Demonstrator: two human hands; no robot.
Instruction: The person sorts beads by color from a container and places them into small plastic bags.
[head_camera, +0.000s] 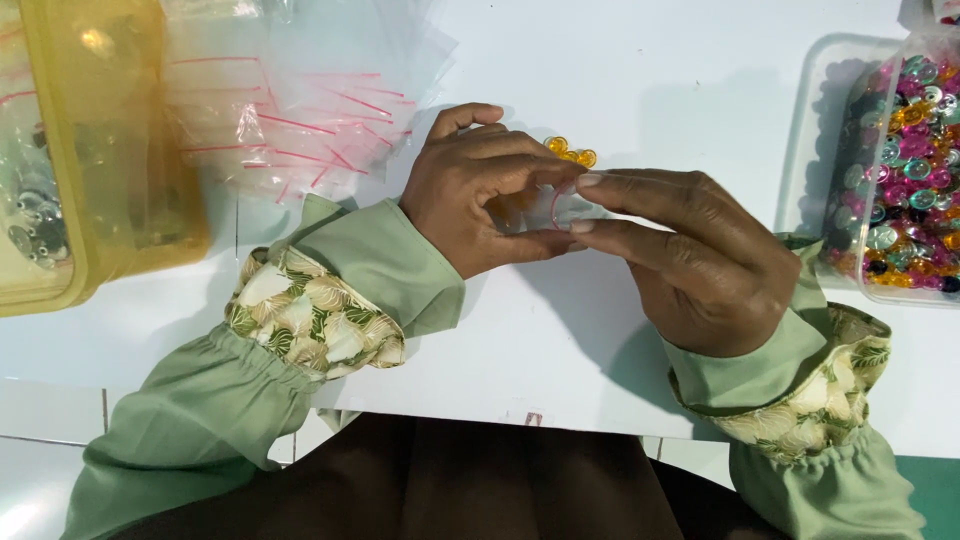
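- Nearest, two pale green sleeves with leaf-patterned cuffs (315, 315) cross the near edge of the white desk (560, 340).
- The right hand (700, 260) lies near the middle of the desk, thumb and forefinger pinched shut on one side of a small clear plastic zip bag with a red seal line (558, 210).
- The left hand (480, 200) meets it from the other side, its fingers curled and closed on the same bag, which is held just above the desk between both hands.
- Just beyond the fingertips, a few small amber-yellow beads (570, 152) lie on the desk.
- Toward the far left, a loose pile of clear zip bags with red lines (300, 110) sits beside a translucent yellow plastic tub (110, 180) at the left edge.
- At the right edge, a clear plastic box of mixed coloured sequins and beads (900, 170) stands.
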